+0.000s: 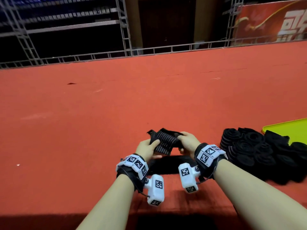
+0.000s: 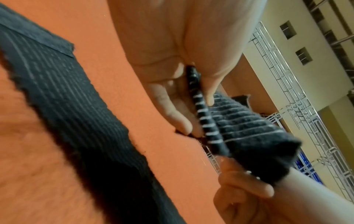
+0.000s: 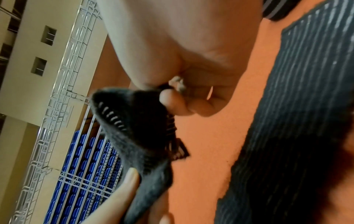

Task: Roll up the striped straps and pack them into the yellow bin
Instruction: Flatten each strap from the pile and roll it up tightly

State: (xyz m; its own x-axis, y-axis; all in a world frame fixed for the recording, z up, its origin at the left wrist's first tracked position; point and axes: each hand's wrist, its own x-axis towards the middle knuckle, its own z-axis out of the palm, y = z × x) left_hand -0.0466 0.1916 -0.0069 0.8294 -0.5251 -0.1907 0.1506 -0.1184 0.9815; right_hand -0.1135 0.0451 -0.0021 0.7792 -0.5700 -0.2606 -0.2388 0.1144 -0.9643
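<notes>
Both hands hold one black strap with thin white stripes (image 1: 164, 141) a little above the red table. My left hand (image 1: 147, 149) pinches its left end between thumb and fingers (image 2: 203, 84). My right hand (image 1: 186, 142) grips the right end, where the strap (image 3: 134, 125) bunches against curled fingers. Its free tail (image 1: 171, 164) lies flat on the table under my wrists, seen as a long band (image 2: 63, 98) in the left wrist view. A corner of the yellow bin (image 1: 290, 128) shows at the right edge.
A heap of rolled black straps (image 1: 259, 151) lies to the right of my hands, against the bin. The red table (image 1: 99, 113) stretches far ahead. Metal truss railing (image 1: 116, 54) runs along its far edge.
</notes>
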